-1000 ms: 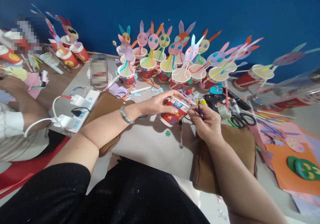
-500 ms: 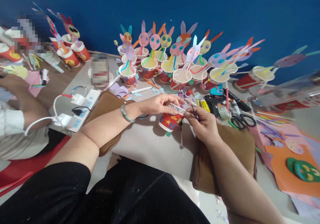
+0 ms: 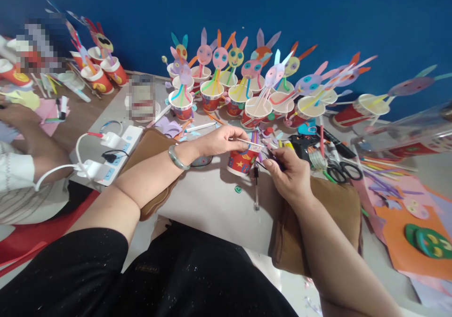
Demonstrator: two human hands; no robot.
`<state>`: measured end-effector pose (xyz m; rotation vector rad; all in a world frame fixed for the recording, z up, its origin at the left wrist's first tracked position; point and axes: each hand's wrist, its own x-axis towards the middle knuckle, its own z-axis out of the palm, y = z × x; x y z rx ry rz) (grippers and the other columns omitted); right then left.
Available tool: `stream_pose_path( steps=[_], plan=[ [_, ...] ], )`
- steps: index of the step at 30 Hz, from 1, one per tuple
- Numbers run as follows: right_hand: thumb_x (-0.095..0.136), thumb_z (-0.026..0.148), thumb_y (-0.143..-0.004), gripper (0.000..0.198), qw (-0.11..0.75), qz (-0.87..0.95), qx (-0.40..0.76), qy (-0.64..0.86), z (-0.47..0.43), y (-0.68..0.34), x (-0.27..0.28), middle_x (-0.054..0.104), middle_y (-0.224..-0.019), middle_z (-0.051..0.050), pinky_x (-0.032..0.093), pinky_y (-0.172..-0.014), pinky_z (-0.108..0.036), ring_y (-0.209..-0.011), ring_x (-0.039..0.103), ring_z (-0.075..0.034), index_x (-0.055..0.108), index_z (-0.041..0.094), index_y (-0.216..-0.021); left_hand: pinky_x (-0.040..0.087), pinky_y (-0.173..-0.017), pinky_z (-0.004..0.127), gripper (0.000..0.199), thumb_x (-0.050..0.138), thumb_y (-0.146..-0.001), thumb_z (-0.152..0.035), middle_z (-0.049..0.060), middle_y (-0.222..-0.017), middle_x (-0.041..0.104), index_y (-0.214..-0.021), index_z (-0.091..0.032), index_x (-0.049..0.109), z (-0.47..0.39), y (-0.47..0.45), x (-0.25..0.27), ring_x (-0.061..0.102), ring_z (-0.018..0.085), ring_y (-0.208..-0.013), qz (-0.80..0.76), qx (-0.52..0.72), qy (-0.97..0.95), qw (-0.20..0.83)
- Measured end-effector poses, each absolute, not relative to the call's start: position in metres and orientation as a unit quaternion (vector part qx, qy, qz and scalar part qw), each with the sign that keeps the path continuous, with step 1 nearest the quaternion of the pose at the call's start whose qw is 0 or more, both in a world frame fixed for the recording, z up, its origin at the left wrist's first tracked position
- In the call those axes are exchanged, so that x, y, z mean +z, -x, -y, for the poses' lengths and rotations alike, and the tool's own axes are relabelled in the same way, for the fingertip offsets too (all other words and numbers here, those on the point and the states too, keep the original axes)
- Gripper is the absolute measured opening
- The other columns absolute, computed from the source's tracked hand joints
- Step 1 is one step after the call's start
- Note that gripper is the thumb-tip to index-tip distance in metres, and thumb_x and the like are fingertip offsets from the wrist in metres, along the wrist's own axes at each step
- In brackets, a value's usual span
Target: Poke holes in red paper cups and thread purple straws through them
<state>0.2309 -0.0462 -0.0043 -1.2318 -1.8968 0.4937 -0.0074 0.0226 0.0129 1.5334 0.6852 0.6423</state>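
Observation:
My left hand [image 3: 224,140] grips a red paper cup [image 3: 242,160] by its rim, thumb on the near side and fingers at the opening. The cup is tilted slightly, with a yellow star and blue marks on its wall. In my right hand [image 3: 291,173] are what look like small dark scissors [image 3: 269,155], their tips close to the right side of the cup and partly hidden by my fingers. A pen [image 3: 256,190] lies on the table below the cup. Beside it is a small green heart-marked piece [image 3: 238,190].
Several red cups with paper rabbit faces on straws [image 3: 212,93] stand along the blue wall. Black-handled scissors [image 3: 344,171] lie at right, near coloured paper [image 3: 399,232]. Brown cushions [image 3: 328,213] flank my arms. A white power strip [image 3: 122,154] and another person's arm [image 3: 28,133] are left.
My right hand has moved slightly away from the cup, and the dark tool's tips now show apart. The cup is raised a little and turned more upright in my left hand.

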Motion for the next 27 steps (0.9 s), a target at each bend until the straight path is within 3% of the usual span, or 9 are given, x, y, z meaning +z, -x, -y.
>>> stream_pose_path(
  steps=[7, 14, 27],
  plan=[
    [0.06, 0.056, -0.098, 0.034, 0.346, 0.784, 0.102, 0.505, 0.0481, -0.2305, -0.0035, 0.057, -0.062, 0.001, 0.039, -0.057, -0.029, -0.054, 0.052, -0.015, 0.063, 0.023, -0.087, 0.046, -0.077, 0.027, 0.044, 0.087, -0.074, -0.049, 0.002, -0.084, 0.068, -0.089, -0.011, 0.072, -0.0203, 0.0049, 0.0157, 0.057, 0.01, -0.079, -0.309, 0.288, -0.644, 0.637],
    [0.054, 0.059, -0.101, 0.044, 0.303, 0.811, 0.02, 0.501, 0.0487, -0.2342, -0.0064, 0.07, -0.072, -0.006, 0.038, -0.056, -0.028, -0.059, 0.062, -0.018, 0.071, 0.02, -0.089, 0.047, -0.076, 0.026, 0.039, 0.086, -0.075, -0.046, 0.002, -0.083, 0.069, -0.087, -0.011, 0.072, -0.0199, 0.0065, 0.0168, 0.058, 0.01, -0.078, -0.291, 0.273, -0.643, 0.654],
    [0.047, 0.056, -0.106, 0.05, 0.234, 0.84, -0.07, 0.484, 0.0536, -0.2352, 0.0017, 0.072, -0.07, -0.007, 0.03, -0.054, -0.028, -0.064, 0.067, -0.019, 0.073, 0.019, -0.085, 0.047, -0.075, 0.025, 0.041, 0.088, -0.073, -0.045, 0.0, -0.082, 0.068, -0.088, -0.011, 0.07, -0.0202, 0.0061, 0.0143, 0.058, 0.009, -0.075, -0.299, 0.254, -0.638, 0.662]
  ],
)
